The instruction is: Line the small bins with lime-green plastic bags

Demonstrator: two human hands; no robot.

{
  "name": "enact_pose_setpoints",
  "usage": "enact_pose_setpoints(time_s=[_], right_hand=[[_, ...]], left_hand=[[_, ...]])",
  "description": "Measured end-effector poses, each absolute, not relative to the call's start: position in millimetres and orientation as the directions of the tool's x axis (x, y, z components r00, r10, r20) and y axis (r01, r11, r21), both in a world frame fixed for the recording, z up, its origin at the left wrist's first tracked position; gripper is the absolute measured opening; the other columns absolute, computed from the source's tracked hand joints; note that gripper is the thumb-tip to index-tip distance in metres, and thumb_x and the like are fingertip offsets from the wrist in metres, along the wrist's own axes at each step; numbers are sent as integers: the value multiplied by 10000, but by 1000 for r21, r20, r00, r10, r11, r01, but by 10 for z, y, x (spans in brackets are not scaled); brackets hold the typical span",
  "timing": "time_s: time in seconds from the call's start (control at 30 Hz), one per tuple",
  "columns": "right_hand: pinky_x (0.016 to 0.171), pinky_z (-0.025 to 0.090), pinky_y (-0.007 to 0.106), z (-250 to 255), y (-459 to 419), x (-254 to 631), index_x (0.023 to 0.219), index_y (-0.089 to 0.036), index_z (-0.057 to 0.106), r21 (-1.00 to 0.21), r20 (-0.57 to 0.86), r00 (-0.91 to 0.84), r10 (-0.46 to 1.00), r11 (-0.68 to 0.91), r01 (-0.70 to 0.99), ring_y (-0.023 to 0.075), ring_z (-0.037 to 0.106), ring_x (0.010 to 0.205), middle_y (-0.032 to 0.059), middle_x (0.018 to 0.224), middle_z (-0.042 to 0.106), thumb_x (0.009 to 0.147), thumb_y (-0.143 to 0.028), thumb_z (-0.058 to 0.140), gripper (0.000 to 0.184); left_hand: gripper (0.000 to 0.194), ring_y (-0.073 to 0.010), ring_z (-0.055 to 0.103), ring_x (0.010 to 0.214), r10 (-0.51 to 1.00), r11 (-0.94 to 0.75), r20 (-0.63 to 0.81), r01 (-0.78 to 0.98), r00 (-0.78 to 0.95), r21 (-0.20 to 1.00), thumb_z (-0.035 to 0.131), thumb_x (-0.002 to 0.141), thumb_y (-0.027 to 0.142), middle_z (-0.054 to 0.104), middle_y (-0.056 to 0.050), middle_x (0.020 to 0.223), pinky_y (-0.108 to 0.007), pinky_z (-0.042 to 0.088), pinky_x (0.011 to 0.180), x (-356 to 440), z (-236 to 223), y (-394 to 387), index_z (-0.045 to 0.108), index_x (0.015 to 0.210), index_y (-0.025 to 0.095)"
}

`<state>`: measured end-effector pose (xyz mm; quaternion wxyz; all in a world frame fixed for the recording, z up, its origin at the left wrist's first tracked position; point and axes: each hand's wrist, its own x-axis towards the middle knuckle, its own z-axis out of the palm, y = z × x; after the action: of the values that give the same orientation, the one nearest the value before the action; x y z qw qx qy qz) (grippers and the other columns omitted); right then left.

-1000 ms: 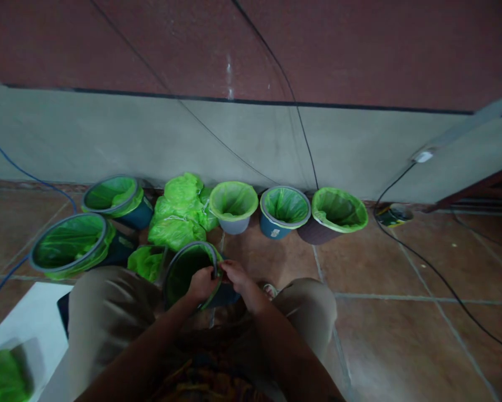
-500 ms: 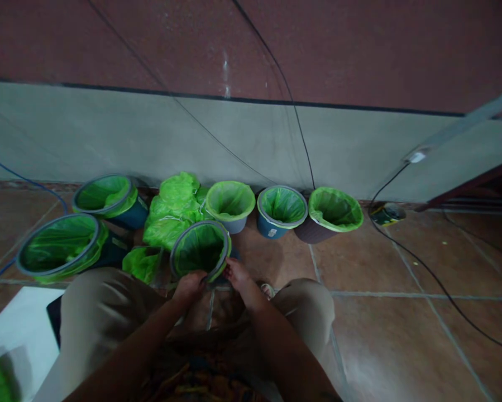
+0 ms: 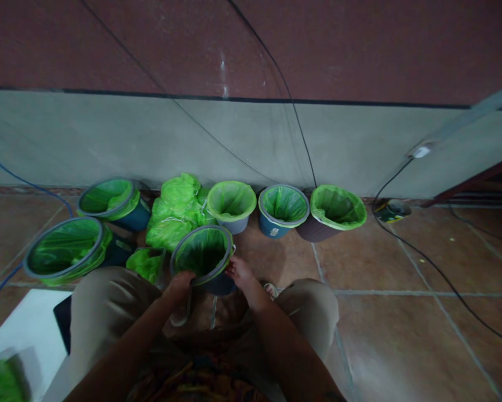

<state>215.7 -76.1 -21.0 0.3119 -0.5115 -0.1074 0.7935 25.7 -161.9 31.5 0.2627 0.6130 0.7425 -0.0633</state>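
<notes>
Holding a small dark bin lined with a green bag, we see it on the tiled floor just ahead of our knees, tilted a little toward us. Our left hand grips its near rim, fingers curled over the grey hoop that pins the bag. Our right hand touches the rim's right side, fingers loosely bent; we cannot tell whether they pinch anything. Just beyond the bin lies a heap of green bags. Along the floor's far edge, against the wall, stand three more lined bins: a pale one, a blue one and a dark one. Toward the floor's left edge sit two larger lined bins, well apart from our hands.
</notes>
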Motion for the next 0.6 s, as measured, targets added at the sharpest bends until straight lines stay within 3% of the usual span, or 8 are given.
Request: enact_pose_setpoints(time_s=[0.1,0.17,0.27,0.33,0.5,0.6], right_hand=[[603,481,234,-197,-770,2156,813,-181,615,-494,-736,-296,609,-782,-380,96,581,561,-37,631,636,754,-196,633,63],[596,487,240,-205,-801,2130,792,-181,610,-496,-734,-310,604,-789,-363,100,580,552,-41,615,629,717,-157,668,97],[580,503,251,-231,-868,2057,764,-178,615,-500,-733,-338,590,-804,-321,112,590,550,-33,605,634,692,-110,666,112],[558,509,256,-249,-916,2013,741,-176,618,-502,-743,-347,572,-820,-277,116,587,535,-28,579,626,686,-80,642,114],[524,495,255,-260,-953,2028,697,-176,621,-509,-763,-352,542,-840,-190,120,567,504,-14,537,613,665,-27,574,160],[560,496,249,-260,-892,2088,714,-182,617,-523,-744,-350,569,-822,-224,120,585,556,-24,580,629,679,-73,586,119]], left_hand=[[253,-289,618,1042,860,253,-492,950,-136,181,542,746,88,689,-173,1038,-370,417,968,188,337,-1643,698,945,108],[361,-302,592,1104,870,249,-472,953,-142,173,553,733,83,661,-192,1129,-389,396,1000,222,381,-1639,671,1074,94],[564,-282,536,1203,913,185,-401,948,-69,259,559,746,113,579,-169,1311,-384,368,1040,414,466,-1585,536,1310,124],[575,-262,540,1203,928,160,-372,928,-25,336,572,783,195,569,-153,1336,-354,382,1027,582,504,-1524,496,1350,138],[326,-220,617,1074,926,162,-376,905,-2,393,533,849,261,681,-105,1144,-293,430,936,805,474,-1431,646,1148,196],[287,-211,636,1020,926,159,-378,902,5,401,517,855,240,702,-95,1081,-282,433,913,796,441,-1464,671,1093,201]])
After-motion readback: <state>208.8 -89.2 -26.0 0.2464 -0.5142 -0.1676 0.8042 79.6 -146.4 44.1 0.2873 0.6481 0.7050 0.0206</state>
